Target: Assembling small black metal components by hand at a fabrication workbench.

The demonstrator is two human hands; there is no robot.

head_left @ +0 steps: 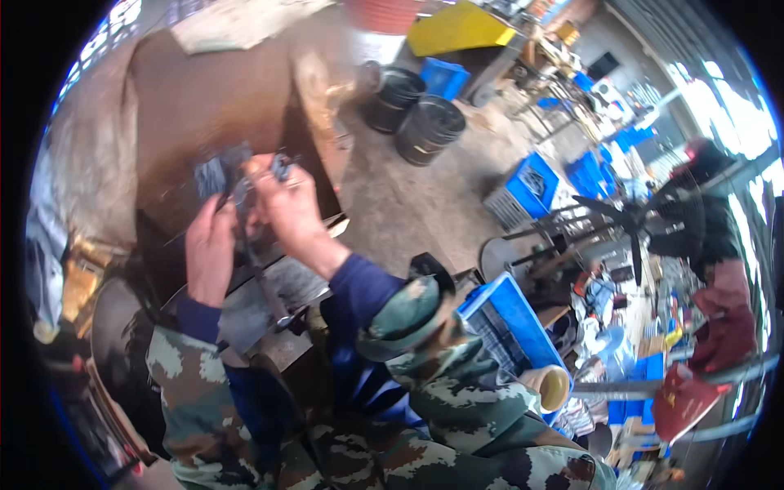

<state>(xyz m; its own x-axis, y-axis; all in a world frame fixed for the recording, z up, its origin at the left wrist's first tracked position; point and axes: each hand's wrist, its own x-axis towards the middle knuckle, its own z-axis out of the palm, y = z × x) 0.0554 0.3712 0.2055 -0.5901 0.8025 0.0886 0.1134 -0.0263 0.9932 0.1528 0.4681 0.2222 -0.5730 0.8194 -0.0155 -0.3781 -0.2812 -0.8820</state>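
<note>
My left hand (211, 249) is closed, its fingers pressed together beside a dark, narrow metal piece; what they grip is too blurred to make out. To its right, my right hand (290, 208) has thumb and fingers closed around a small grey metal part (282, 167), whose exact kind is unclear. Just beyond the fingertips lies a bundle of thin blue-grey metal pieces (211, 178), inside a brown, rust-toned metal enclosure (212, 90). A slim metal bar (265, 290) runs toward me below the hands, over a grey metal plate (298, 282).
Two black drums (429, 131) stand on the floor ahead right. A blue crate (531, 192) holds parts; another blue bin (523, 310) with dark pieces sits near my right elbow. A black fan (637, 216) is farther right. A yellow bin (461, 28) stands at the back.
</note>
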